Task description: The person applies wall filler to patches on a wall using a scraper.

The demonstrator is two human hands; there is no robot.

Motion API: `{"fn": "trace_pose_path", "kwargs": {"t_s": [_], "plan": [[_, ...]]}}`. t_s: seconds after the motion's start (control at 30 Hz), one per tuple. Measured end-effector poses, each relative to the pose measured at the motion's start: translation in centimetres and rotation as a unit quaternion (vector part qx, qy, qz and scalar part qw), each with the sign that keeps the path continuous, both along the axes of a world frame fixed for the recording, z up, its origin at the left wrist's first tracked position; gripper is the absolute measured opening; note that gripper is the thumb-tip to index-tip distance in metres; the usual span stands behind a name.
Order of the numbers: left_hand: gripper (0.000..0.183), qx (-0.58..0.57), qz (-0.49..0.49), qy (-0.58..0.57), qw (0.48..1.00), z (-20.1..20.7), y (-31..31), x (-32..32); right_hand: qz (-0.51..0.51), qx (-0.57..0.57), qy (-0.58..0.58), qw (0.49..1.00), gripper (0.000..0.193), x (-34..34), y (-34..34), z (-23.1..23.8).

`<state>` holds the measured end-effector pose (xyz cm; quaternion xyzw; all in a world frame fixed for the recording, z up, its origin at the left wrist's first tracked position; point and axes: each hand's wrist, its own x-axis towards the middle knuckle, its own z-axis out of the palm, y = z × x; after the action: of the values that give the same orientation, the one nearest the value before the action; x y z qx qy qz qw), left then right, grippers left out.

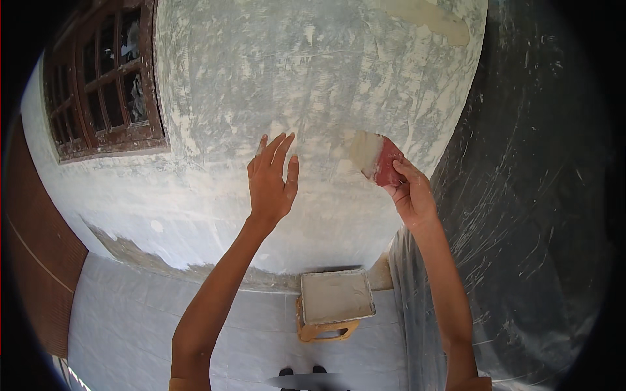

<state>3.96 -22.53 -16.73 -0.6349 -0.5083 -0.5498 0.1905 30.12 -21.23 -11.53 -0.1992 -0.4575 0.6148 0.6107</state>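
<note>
My right hand (412, 192) grips a red putty scraper (386, 168) between thumb and fingers. Pale, wet-looking putty (366, 150) coats the scraper's far edge. Before me is a grey wall (261, 72) smeared unevenly with whitish filler. Left of the scraper, my left hand (270, 179) is raised with its fingers spread and nothing in it. Its fingertips are close to the wall; whether they touch it I cannot tell. Lower down, a shallow rectangular tray (337, 296) of pale putty rests on a yellow plastic stool (326, 330).
At the upper left is a brown wooden window (107, 78) with several panes. Dark plastic sheeting (521, 215) hangs along the right side. Grey tiles (254, 332) cover the floor, with a ribbed brown surface (39, 260) at the far left. A darker beige patch (433, 19) marks the upper wall.
</note>
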Motion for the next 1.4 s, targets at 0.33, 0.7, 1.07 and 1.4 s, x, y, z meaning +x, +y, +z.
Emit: {"fn": "trace_pose_path", "kwargs": {"t_s": [0.33, 0.7, 1.07, 1.4], "plan": [[0.039, 0.101, 0.002, 0.035, 0.994, 10.1, 0.5, -0.8, -0.064, 0.023, 0.015, 0.998, 0.028, -0.2, -1.8, 9.2], [0.041, 0.162, 0.073, 0.128, 0.976, 18.0, 8.5, -0.7, -0.068, 0.067, 0.022, 0.995, 0.027, -0.4, 6.6, 17.0], [0.043, 0.199, 0.126, 0.142, 0.961, 22.7, 16.7, -2.7, -0.254, 0.290, -0.006, 0.923, 0.027, -4.6, 15.8, 24.7], [0.046, 0.291, 0.199, 0.145, 0.924, 30.0, 21.8, -6.2, -0.497, 0.571, -0.161, 0.633, 0.027, -9.4, 18.5, 26.8]]}}
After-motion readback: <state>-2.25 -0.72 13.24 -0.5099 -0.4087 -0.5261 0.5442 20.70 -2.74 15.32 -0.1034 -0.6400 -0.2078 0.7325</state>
